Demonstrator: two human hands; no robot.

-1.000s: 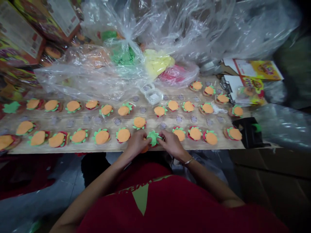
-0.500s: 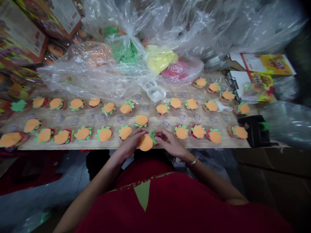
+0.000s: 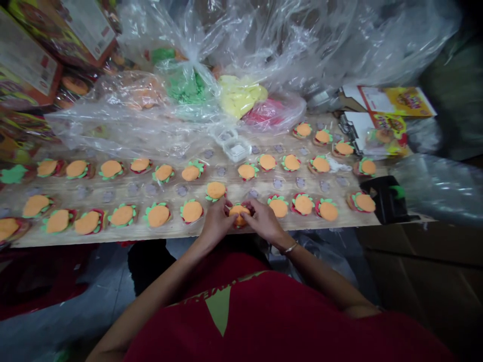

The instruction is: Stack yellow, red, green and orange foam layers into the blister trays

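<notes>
At the table's front edge, a small toy-like burger (image 3: 239, 215) with an orange bun top lies between my two hands. My left hand (image 3: 218, 220) presses its thumb and fingers on the burger's left side. From the other side my right hand (image 3: 264, 220) closes on it, thumb on the bun. Most of the burger's filling is hidden by my fingers. Just behind them sits another burger (image 3: 216, 191) with green and red layers below its orange bun. To the right of my right hand is one more burger (image 3: 278, 206) in a clear tray.
Rows of similar burgers run along the wooden table (image 3: 181, 232). Clear plastic bags hold green pieces (image 3: 185, 86), yellow pieces (image 3: 241, 96) and pink pieces (image 3: 267, 111) at the back. A black tape dispenser (image 3: 388, 198) stands right; printed boxes (image 3: 28, 55) are stacked left.
The loose orange bun top at my left hand now sits on the burger between my hands. The green piece by my right fingers is no longer visible. Both hands have come closer together.
</notes>
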